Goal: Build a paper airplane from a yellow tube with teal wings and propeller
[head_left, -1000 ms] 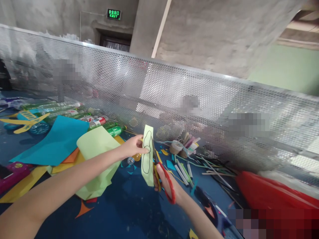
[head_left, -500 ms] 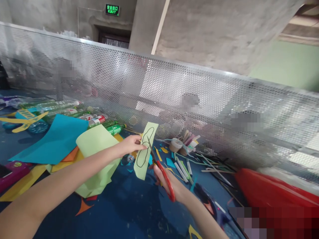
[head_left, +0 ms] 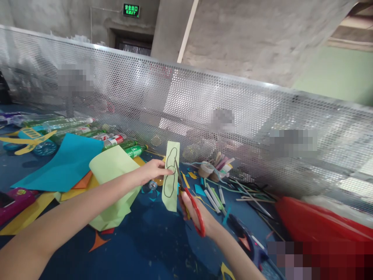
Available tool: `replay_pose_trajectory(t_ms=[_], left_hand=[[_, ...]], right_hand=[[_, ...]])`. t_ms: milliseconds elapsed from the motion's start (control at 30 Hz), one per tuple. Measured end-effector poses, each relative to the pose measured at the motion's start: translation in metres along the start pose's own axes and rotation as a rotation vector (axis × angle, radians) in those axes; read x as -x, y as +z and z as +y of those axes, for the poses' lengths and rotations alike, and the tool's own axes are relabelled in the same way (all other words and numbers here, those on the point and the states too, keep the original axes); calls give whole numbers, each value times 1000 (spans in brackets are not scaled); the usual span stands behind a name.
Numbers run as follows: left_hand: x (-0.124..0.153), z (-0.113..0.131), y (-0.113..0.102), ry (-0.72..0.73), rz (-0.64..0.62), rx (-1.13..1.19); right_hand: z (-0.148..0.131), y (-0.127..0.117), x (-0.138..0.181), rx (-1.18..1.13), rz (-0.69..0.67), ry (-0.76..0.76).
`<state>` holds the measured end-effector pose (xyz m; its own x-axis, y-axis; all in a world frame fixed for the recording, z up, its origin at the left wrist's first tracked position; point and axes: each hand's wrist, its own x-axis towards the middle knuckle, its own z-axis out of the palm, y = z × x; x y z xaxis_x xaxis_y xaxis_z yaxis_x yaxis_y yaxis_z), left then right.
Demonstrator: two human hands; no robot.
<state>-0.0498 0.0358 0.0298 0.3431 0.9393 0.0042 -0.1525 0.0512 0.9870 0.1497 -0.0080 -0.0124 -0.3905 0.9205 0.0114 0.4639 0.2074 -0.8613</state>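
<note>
A strip of light green paper (head_left: 171, 194) with a long looping black outline is held up over the blue table. My left hand (head_left: 155, 170) pinches its left edge, thumb on the front near the drawn middle. In my right hand (head_left: 194, 212) are red-handled scissors (head_left: 198, 219), fingers in the loops. Their blades point up at the strip's right side, close to the outline. Whether they are cutting through the paper at this instant I cannot tell. A larger light green sheet (head_left: 112, 194) lies curled beneath my left forearm, beside a blue sheet (head_left: 67, 159).
Plastic bottles (head_left: 70, 123) lie at the back left, along a perforated metal screen (head_left: 140, 93). Marker pens (head_left: 212, 198), paper scraps and tape rolls (head_left: 205, 169) are right of my hands. A red plastic bag (head_left: 314, 221) sits at the far right, near a dark blue glue gun (head_left: 250, 245).
The green strip has turned more upright, its lower end swinging right. My right hand and the scissors have shifted slightly; my left hand keeps its pinch.
</note>
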Motion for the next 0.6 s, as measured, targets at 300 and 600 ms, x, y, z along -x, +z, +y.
replay_pose_trajectory(t_ms=[300, 600], left_hand=[[-2, -2, -2, -28, -3, -11], [-1, 0, 0, -49, -6, 21]], right_hand=[[6, 0, -1, 61, -3, -22], [7, 4, -2, 58, 44, 36]])
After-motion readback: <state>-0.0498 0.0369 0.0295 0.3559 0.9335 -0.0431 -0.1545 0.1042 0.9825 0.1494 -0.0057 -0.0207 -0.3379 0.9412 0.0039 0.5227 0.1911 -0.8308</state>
